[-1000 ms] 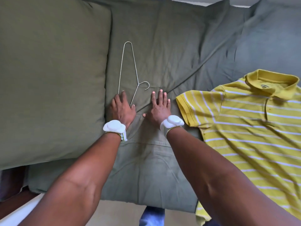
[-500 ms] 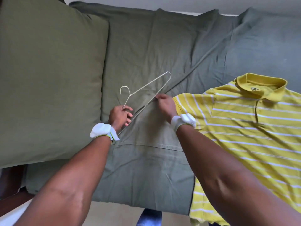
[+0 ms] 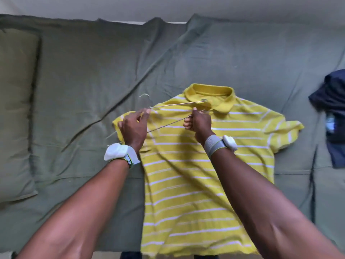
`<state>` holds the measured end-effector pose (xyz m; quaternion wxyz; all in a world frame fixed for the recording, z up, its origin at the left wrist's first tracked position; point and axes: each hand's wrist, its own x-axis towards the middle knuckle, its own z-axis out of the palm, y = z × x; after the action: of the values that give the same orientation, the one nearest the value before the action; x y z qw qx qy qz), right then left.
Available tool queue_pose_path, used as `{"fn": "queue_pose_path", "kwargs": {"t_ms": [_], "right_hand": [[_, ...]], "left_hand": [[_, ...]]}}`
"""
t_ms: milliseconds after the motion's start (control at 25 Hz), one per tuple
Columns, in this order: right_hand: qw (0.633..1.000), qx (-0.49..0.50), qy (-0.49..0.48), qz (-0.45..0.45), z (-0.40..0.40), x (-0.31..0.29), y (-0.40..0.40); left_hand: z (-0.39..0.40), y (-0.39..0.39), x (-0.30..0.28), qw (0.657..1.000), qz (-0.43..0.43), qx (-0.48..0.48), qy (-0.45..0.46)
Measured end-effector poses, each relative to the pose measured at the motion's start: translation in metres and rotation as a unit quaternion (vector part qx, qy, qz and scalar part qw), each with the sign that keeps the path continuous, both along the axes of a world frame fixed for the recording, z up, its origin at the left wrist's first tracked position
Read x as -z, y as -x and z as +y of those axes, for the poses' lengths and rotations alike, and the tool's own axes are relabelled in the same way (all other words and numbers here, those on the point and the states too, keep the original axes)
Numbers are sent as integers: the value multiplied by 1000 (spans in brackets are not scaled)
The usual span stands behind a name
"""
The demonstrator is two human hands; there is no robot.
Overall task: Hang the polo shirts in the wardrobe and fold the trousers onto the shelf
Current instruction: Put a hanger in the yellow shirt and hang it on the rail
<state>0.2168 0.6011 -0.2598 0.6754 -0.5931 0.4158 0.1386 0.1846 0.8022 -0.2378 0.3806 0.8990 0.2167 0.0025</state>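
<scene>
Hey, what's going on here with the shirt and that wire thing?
A person is getting a yellow striped polo shirt ready to hang. It lies flat, collar away from them, on a bed covered in green sheet. Both hands hold a thin wire hanger just above the shirt's chest: the left hand has its grip near the hook end, the right hand grips the wire near the collar. The hanger is not yet inside the shirt. A dark garment lies at the right edge, a pillow at the left.

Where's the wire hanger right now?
The wire hanger is centre frame, held by both the left hand and right hand above the yellow polo shirt, near its collar.
</scene>
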Motion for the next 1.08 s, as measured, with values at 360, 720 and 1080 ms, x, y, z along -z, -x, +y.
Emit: {"fn": "queue_pose_path", "kwargs": {"t_ms": [360, 720, 1080], "right_hand": [[969, -205, 135, -6, -98, -13, -46], [803, -336, 492, 6, -152, -20, -93], [858, -336, 341, -186, -158, -43, -124]], "left_hand": [[-60, -88, -6, 988, -55, 7, -145], [-119, -144, 26, 991, -26, 74, -107], [-245, -128, 32, 973, -36, 227, -16]]}}
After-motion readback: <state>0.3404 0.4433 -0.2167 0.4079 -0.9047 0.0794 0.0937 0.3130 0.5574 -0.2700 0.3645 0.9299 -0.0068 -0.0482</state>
